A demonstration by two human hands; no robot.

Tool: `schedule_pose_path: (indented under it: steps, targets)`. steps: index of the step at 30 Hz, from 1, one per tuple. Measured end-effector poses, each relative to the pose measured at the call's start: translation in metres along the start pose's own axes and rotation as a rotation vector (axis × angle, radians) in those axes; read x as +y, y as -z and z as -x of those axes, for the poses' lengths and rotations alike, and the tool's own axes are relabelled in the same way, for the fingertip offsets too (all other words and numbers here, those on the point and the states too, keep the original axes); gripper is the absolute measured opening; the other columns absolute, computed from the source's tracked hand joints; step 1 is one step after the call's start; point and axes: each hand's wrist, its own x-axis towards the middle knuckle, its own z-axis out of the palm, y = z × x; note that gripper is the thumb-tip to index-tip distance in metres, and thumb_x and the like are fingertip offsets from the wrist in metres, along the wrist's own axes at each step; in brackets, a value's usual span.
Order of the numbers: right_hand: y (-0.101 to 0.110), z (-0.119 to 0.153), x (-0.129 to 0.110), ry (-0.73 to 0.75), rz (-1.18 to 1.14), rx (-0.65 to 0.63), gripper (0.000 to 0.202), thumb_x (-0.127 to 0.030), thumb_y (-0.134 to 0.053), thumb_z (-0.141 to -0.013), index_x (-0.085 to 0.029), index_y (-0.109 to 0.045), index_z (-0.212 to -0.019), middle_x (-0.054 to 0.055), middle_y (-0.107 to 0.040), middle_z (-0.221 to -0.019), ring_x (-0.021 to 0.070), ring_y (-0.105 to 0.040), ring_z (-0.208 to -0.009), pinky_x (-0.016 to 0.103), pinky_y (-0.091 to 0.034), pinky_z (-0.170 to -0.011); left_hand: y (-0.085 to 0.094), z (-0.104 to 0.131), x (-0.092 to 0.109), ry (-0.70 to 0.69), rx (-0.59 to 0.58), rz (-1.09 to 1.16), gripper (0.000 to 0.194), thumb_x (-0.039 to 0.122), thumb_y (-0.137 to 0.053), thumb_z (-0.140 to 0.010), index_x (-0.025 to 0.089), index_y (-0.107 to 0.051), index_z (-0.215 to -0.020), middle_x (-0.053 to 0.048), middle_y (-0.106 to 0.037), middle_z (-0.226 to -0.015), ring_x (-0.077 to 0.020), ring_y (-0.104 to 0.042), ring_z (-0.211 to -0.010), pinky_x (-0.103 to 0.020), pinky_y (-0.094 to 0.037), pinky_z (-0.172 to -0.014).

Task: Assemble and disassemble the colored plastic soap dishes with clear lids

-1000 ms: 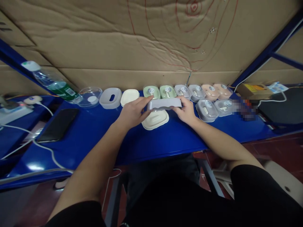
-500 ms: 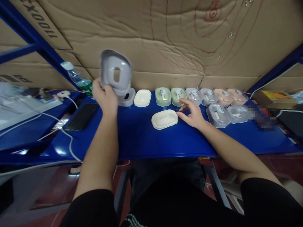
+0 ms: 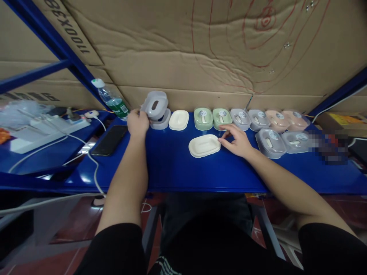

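Observation:
My left hand (image 3: 138, 123) grips a grey-purple tray with an oval slot (image 3: 156, 104), tilted above another grey piece (image 3: 163, 121) at the back left of the blue table. A cream dish (image 3: 179, 120) sits just right of these. Nearer the front lies a cream oval piece (image 3: 204, 146). At its right end my right hand (image 3: 233, 141) rests with thumb and fingers apart, the thumb tip close to or touching the rim. Two green lidded boxes (image 3: 203, 118) stand behind, the right one close to my right fingertips.
Grey boxes (image 3: 271, 143) and pink boxes (image 3: 296, 120) fill the right. A bottle (image 3: 114, 103), a black phone (image 3: 110, 140) and a white cable (image 3: 96, 168) are on the left. Cardboard (image 3: 160, 46) rises behind the table (image 3: 183, 175).
My left hand has lowered the grey-purple tray from in front of the cardboard to just over the other grey piece. My right hand stays by the cream oval piece. The view has shifted slightly.

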Motion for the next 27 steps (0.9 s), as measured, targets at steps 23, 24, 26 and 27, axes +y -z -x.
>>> schedule_pose_path:
  steps: [23,24,26,27]
  targets:
    - [-0.0006,0.0004,-0.0006,-0.045,0.006,-0.175,0.04,-0.051,-0.068,-0.1,-0.025,-0.071,-0.131,0.01,-0.075,-0.124,0.0253,-0.075,-0.101,0.048,-0.064,-0.091,-0.0064,0.0044,-0.0057,-0.005,-0.036,-0.265,0.035,0.035,-0.052,-0.097,0.016,-0.075,-0.115,-0.026,-0.074,-0.127,-0.046,-0.068,-0.125,-0.06,-0.051,-0.103]
    - [-0.0003,-0.0002,-0.0004,-0.035,0.008,-0.193,0.042,-0.052,-0.069,-0.1,-0.026,-0.07,-0.132,0.011,-0.075,-0.126,0.027,-0.074,-0.107,0.05,-0.063,-0.095,-0.006,0.0044,-0.0055,0.002,-0.04,-0.264,0.034,0.036,-0.053,-0.097,0.016,-0.075,-0.114,-0.026,-0.074,-0.127,-0.0462,-0.068,-0.125,-0.06,-0.051,-0.103]
    - [0.0001,-0.0009,0.0008,-0.006,0.012,-0.245,0.049,-0.056,-0.072,-0.097,-0.027,-0.068,-0.137,0.012,-0.073,-0.131,0.0307,-0.071,-0.12,0.055,-0.06,-0.104,-0.0043,0.0043,-0.0051,0.019,-0.039,-0.242,0.035,0.038,-0.055,-0.097,0.017,-0.075,-0.116,-0.025,-0.074,-0.127,-0.0462,-0.068,-0.126,-0.06,-0.051,-0.104]
    - [0.0,-0.0008,0.0018,0.009,0.011,-0.28,0.056,-0.058,-0.075,-0.094,-0.027,-0.067,-0.14,0.013,-0.071,-0.135,0.0326,-0.069,-0.126,0.058,-0.058,-0.108,-0.0029,0.0042,-0.0048,0.025,-0.035,-0.226,0.036,0.041,-0.057,-0.097,0.017,-0.075,-0.117,-0.025,-0.074,-0.128,-0.0461,-0.067,-0.126,-0.06,-0.05,-0.104]
